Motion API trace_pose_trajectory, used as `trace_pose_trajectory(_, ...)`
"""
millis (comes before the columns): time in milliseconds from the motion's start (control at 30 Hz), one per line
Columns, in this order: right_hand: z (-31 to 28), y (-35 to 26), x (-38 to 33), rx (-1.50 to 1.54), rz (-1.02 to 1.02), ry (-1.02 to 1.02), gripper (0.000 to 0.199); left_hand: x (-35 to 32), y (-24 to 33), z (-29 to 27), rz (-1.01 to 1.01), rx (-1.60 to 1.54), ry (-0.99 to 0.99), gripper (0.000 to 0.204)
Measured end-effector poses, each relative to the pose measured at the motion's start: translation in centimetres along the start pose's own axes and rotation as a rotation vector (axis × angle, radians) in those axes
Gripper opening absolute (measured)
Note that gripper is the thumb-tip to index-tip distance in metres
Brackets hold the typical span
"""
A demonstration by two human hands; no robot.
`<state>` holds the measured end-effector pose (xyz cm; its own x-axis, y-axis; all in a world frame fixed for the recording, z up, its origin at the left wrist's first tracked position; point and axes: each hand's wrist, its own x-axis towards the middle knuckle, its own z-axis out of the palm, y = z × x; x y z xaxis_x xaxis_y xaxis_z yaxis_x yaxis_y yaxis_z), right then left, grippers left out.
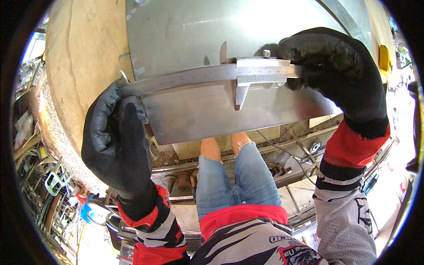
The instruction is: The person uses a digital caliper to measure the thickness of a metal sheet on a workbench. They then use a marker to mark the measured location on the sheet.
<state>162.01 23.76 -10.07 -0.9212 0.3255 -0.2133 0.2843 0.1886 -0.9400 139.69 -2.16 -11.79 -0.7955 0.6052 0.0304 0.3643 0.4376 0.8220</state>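
Note:
A metal vernier caliper (190, 77) spans the space between my hands, held level above a grey metal sheet (194, 112). My left hand (119, 137), in a black glove, grips the caliper's left end, its fingers curled round it. Also gloved in black, my right hand (340, 66) pinches the beam's right end just beyond the sliding part. That slider (260, 73) sits right of the middle, far from the left end, with its jaw pointing toward me and a small knurled screw on its far side. My fingers hide both ends of the caliper.
Beneath the sheet lies a pale wooden board (84, 53). A yellow tool (384, 59) rests at the far right. By my legs are a metal frame (300, 154) and a dark cable (287, 152). Cluttered metal pieces fill the left side, near a green-handled item (55, 183).

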Motion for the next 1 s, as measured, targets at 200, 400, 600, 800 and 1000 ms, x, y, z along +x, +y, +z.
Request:
trace_pose_trajectory(200, -0.04, 0.13, -0.04, -0.013, 0.000, -0.005, 0.035, 0.04, 0.02, -0.06, -0.001, 0.009, -0.016, 0.027)
trace_pose_trajectory(400, 0.27, -0.29, -0.10, 0.112, 0.041, 0.010, 0.034, -0.02, -0.18, -0.02, 0.018, -0.019, -0.005, 0.029)
trace_pose_trajectory(600, -0.01, 0.23, 0.01, 0.014, -0.015, -0.008, 0.033, 0.01, -0.26, 0.05, 0.045, 0.049, 0.016, 0.029)
trace_pose_trajectory(800, -0.09, 0.52, -0.42, -0.045, -0.004, 0.034, 0.032, -0.05, -0.19, -0.15, 0.002, -0.055, -0.017, 0.028)
trace_pose_trajectory(1000, 0.18, 0.32, -0.50, 0.042, 0.039, 0.044, 0.032, -0.15, -0.33, -0.03, 0.019, -0.026, 0.010, 0.028)
